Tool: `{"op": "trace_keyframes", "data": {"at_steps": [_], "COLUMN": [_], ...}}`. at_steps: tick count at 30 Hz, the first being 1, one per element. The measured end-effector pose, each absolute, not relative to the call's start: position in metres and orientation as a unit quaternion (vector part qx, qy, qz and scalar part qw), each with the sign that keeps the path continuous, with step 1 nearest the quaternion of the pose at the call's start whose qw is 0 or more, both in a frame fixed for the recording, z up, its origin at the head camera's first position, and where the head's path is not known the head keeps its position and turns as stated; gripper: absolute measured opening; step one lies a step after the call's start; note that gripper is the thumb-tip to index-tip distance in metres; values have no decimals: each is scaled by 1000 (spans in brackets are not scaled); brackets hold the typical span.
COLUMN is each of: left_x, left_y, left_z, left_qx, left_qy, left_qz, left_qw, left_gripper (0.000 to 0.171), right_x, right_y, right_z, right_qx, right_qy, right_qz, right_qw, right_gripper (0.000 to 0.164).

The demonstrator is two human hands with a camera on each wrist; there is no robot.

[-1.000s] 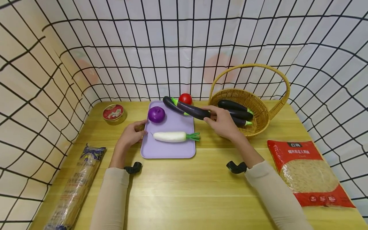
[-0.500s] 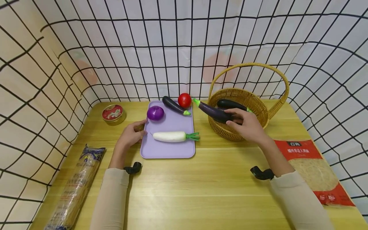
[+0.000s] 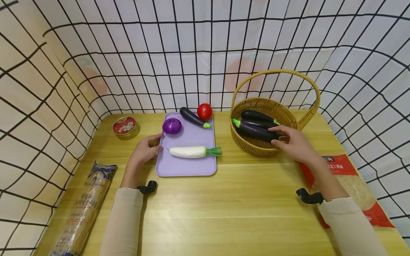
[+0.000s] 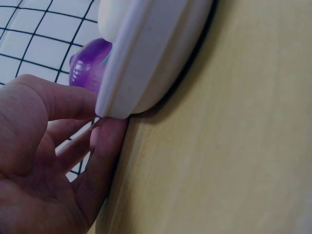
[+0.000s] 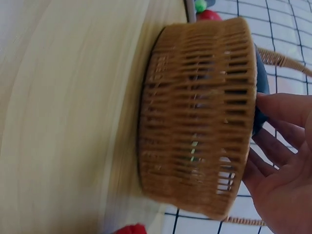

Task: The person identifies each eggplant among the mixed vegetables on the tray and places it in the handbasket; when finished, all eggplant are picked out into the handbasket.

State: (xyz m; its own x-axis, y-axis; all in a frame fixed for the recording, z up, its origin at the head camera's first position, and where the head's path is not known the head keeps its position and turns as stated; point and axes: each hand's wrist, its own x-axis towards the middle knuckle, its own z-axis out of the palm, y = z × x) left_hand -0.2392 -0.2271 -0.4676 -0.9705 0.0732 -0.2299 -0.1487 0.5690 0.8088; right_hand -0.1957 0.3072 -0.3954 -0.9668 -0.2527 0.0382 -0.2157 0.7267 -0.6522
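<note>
My right hand (image 3: 296, 144) grips the blunt end of a dark purple eggplant (image 3: 256, 132), which lies low in the wicker basket (image 3: 257, 150) with its green stem pointing left. Other eggplants (image 3: 256, 115) lie behind it in the basket. The right wrist view shows thumb and fingers at the basket's rim, the woven wall hiding most of the eggplant. My left hand (image 3: 145, 149) pinches the left edge of a light purple tray (image 3: 185, 168), thumb on the rim and fingers below. On the tray are a purple onion (image 3: 172, 126), a white radish (image 3: 189, 152) and a small eggplant (image 3: 193, 117).
A red tomato (image 3: 204, 111) is at the tray's back right corner. A round tin (image 3: 125, 128) stands at the back left, and a long noodle package (image 3: 88, 209) lies at the left. The red pasta bag (image 3: 352, 181) is partly under my right forearm. Grid-patterned cloth walls surround the table.
My right hand has carried the eggplant from above the tray's right side rightward and down into the basket. My left hand has stayed at the tray's edge.
</note>
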Motion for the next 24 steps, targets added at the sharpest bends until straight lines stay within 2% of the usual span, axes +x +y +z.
{"op": "trace_keyframes", "data": {"at_steps": [15, 24], "left_x": [-236, -236], "left_y": [-227, -225], "left_z": [-469, -466], "left_qx": [-22, -25], "left_qy": [871, 874], "left_qz": [476, 471], "left_qw": [118, 114], "left_gripper": [59, 60], "right_x": [-217, -224], "right_y": [315, 312], "right_z": [-403, -400], "right_qx": [-157, -160], "right_qy": [958, 954], "right_qz": [-228, -236], "right_qw": [68, 91], "right_gripper": [39, 40]}}
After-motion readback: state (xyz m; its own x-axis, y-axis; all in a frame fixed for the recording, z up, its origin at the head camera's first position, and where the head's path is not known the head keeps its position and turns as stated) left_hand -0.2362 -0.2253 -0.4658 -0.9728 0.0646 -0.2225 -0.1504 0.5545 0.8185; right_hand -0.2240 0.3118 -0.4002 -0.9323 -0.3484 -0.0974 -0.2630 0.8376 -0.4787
